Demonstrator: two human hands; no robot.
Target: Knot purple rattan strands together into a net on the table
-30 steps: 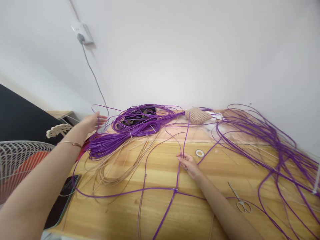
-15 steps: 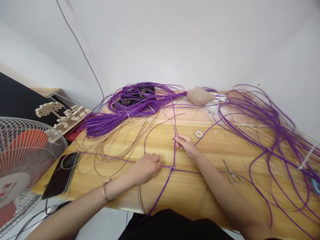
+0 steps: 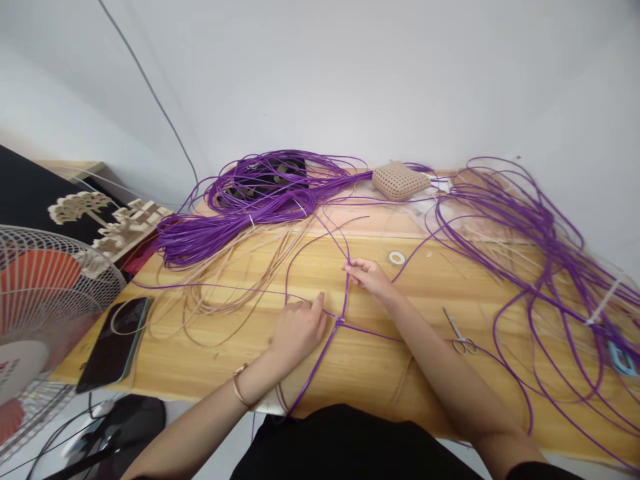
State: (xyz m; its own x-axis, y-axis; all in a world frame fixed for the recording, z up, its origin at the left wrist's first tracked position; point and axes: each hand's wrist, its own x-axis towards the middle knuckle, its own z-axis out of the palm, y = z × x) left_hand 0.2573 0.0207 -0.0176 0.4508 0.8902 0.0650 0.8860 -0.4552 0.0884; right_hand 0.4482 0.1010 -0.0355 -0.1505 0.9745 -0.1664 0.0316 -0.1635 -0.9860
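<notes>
Two purple cords cross at a small knot [image 3: 339, 322] in the middle of the wooden table [image 3: 380, 360]. My left hand [image 3: 299, 326] rests just left of that crossing, fingers curled, pinching the sideways purple cord [image 3: 235, 289]. My right hand [image 3: 369, 277] is a little farther back, fingers pinched on the upright purple cord [image 3: 345, 293] that runs away toward the wall. A large bundle of purple cords [image 3: 240, 220] lies at the back left, and loose purple loops [image 3: 530, 247] spread over the right side.
Tan cords [image 3: 225, 280] lie under the purple bundle. Small scissors [image 3: 457, 333] and a tape roll [image 3: 397, 257] sit right of my hands. A woven tan pad [image 3: 400, 180] is at the back. A phone [image 3: 115, 343] lies at the left edge, beside a fan [image 3: 40, 293].
My left hand came back from the far left bundle to the cord crossing in front of me. The view tilted down. My right hand kept its hold on the upright cord.
</notes>
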